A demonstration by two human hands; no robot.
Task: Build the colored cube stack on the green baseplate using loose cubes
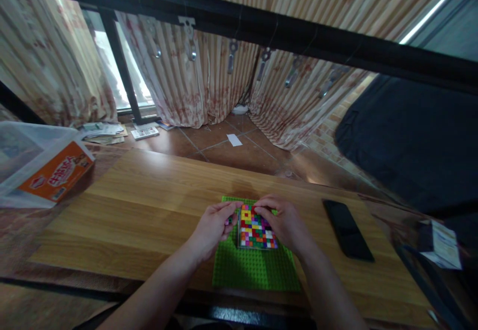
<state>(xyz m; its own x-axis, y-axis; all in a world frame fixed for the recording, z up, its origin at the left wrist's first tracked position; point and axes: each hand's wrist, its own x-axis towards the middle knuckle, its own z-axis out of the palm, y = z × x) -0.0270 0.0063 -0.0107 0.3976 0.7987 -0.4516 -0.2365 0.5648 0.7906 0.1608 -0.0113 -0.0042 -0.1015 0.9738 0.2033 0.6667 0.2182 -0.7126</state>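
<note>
A green studded baseplate [257,270] lies on the wooden table in front of me. On it is a square panel of small multicoloured bricks [256,233] in red, yellow, white, green, purple and other colours. My left hand [214,225] is at the panel's left edge, its fingers closed around a few small dark and purple bricks [228,220] that show only in part. Over the panel's upper right, my right hand [282,220] has thumb and forefinger pinched near the red bricks at the top. Whatever sits between those fingertips is hidden or too small to name.
A black phone [348,229] rests to the right on the wooden table [149,210]. At the far left stands a clear plastic bin [41,165] with an orange label. A dark metal bar [239,19] crosses overhead, with curtains [209,81] behind. Papers [234,140] lie on the tiled floor.
</note>
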